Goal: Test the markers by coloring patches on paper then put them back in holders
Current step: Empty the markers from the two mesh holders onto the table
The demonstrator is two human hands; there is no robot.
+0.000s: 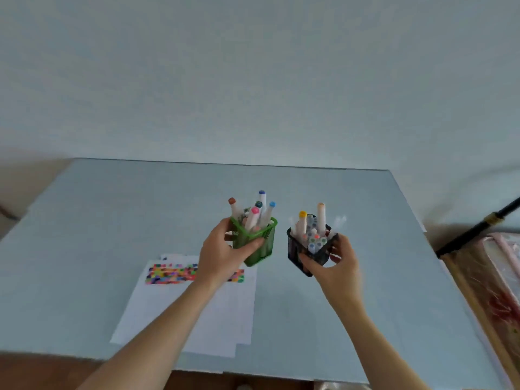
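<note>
Nearest: paper (197,311) flat on table (112,220) w/ a band of colored test patches (171,274) along its far end, partly covered by left forearm, so testing looks done or nearly. Beyond that, left hand (222,254) wrapped round green holder (260,243) and right hand (339,261) grasping black holder (306,249) from the near side, both full of markers (254,218), no loose ones seen; prob. last step, only setting holders down left. Can't tell if holders rest on table or are lifted; blur hides right-hand fingertips, black holder's clear pens hard to make out.
</note>
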